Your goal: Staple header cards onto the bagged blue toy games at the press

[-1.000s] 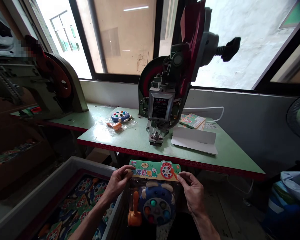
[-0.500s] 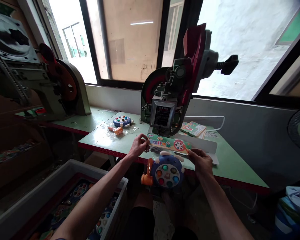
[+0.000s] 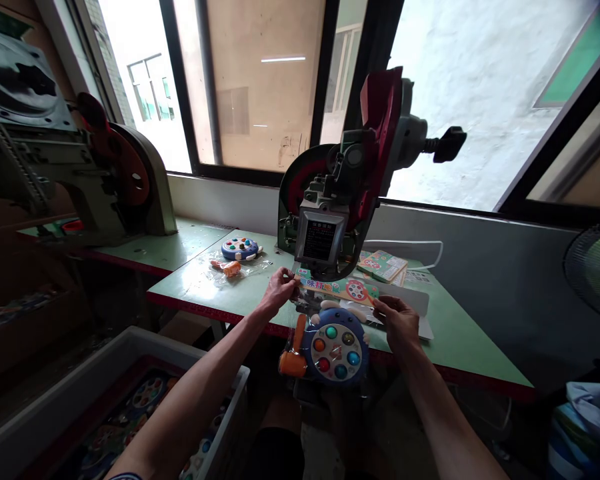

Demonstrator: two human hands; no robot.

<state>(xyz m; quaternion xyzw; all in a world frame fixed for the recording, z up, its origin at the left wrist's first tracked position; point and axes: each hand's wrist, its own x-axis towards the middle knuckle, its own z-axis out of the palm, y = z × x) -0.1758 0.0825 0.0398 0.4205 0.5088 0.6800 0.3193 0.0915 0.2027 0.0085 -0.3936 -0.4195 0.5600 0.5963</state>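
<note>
My left hand pinches the left end of a printed cardboard header card. The card's right end is gripped between the fingers of my right hand. Below the card, in a clear plastic bag, hang a round blue toy with coloured buttons and an orange toy hammer. The card's upper edge is at the lower head of a red and dark green stapling machine, which partly hides it.
On the green table, another blue toy and orange hammer lie on clear plastic at left. Printed cards are stacked behind at right. A grey crate of bagged toys stands lower left; a fan is far right.
The camera view has tilted up slightly, so the table and machine sit lower. Both hands keep their hold, and the card's upper edge is slightly further under the machine's head.
</note>
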